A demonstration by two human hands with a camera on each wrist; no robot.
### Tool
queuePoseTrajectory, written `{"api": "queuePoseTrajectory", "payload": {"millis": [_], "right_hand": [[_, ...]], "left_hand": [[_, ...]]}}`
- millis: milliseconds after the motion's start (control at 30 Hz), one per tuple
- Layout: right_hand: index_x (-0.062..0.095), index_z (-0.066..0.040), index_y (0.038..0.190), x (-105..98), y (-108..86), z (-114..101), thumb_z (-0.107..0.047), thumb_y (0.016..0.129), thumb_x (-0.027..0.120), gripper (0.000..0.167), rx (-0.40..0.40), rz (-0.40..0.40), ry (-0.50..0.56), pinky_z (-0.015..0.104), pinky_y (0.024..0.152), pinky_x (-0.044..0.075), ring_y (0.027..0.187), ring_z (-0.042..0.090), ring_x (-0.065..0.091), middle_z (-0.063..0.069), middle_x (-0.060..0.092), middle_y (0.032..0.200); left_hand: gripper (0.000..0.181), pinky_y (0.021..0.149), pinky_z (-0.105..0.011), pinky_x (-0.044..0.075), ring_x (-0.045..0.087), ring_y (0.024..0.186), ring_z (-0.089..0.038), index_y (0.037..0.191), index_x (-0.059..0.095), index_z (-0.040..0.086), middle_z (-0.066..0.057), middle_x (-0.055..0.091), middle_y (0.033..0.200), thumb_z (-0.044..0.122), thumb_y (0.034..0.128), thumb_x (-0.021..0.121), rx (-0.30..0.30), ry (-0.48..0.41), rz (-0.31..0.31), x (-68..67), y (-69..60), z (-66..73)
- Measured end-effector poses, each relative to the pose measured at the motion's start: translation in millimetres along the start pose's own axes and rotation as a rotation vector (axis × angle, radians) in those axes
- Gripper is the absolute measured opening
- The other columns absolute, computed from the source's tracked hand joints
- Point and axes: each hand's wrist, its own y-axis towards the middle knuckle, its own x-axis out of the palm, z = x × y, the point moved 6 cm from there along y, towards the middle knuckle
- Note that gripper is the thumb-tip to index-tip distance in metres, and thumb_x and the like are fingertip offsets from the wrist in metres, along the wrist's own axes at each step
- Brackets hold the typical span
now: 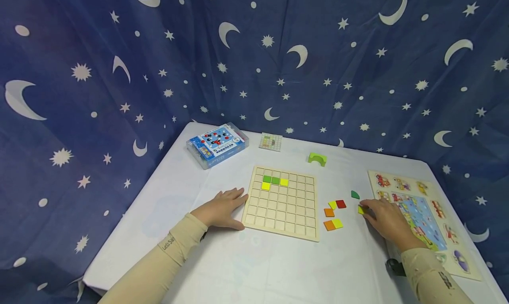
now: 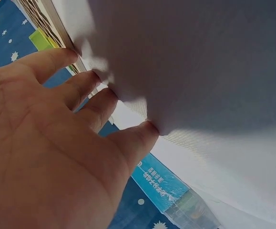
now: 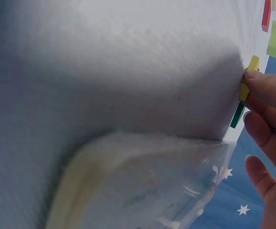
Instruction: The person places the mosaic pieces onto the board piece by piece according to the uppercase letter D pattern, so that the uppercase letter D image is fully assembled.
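A wooden grid board (image 1: 278, 233) lies on the white table. Two green tiles (image 1: 275, 180) sit side by side in its upper left, a yellow tile (image 1: 284, 182) at their right end and another yellow tile (image 1: 266, 186) just below. With fingers spread, my left hand (image 1: 222, 209) rests on the table at the board's left edge; its fingertips (image 2: 149, 126) touch the cloth. Right of the board, my right hand (image 1: 387, 220) pinches a yellow tile (image 3: 250, 78) between thumb and fingers. Just beyond it lies a green quarter-round piece (image 1: 355, 195).
Loose orange tiles (image 1: 329, 212), yellow tiles (image 1: 337, 223) and a red tile (image 1: 340, 204) lie between board and right hand. A picture puzzle (image 1: 437, 207) is under the right forearm. Behind stand a blue box (image 1: 218, 145), a pattern card (image 1: 271, 142) and a green arch block (image 1: 317, 158).
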Motion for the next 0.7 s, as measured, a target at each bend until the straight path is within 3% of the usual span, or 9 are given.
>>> {"api": "queuePoseTrajectory", "payload": {"millis": [700], "right_hand": [[0.066, -0.005, 0.12, -2.6, -1.3, -2.9, -0.009, 0.081, 0.08, 0.041, -0.023, 0.029, -0.017, 0.063, 0.1, 0.038, 0.111, 0.04, 0.056, 0.019, 0.068, 0.116]], "left_hand": [[0.094, 0.12, -0.055, 0.018, 0.022, 0.15, -0.029, 0.154, 0.037, 0.013, -0.009, 0.026, 0.163, 0.051, 0.0782, 0.078, 0.003, -0.006, 0.01, 1.6, 0.3, -1.4]]}}
